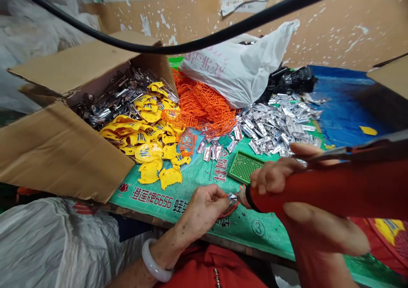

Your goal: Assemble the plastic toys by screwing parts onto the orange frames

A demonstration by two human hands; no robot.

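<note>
Near the table's front edge, my left hand (204, 207) pinches a small orange plastic frame (230, 212) with a shiny silver piece (232, 197) on it. My right hand (321, 230) is wrapped round a thick red power screwdriver (318, 190), held almost level and pointing left. Its nose (244, 196) meets the silver piece at my left fingertips; the bit itself is too small to make out. Just beyond the nose lies a green perforated tray (245, 167). Yellow shell parts (148, 153) are heaped to the left, and silver parts (276, 120) are scattered behind the tray.
A cardboard box (60, 152) lies open at the left, spilling dark chrome parts (117, 92). Orange frames (204, 101) are piled under a white plastic bag (229, 67). A black cable (165, 49) hangs across the top. At the right are blue sheeting (341, 105) and a red bag (382, 245).
</note>
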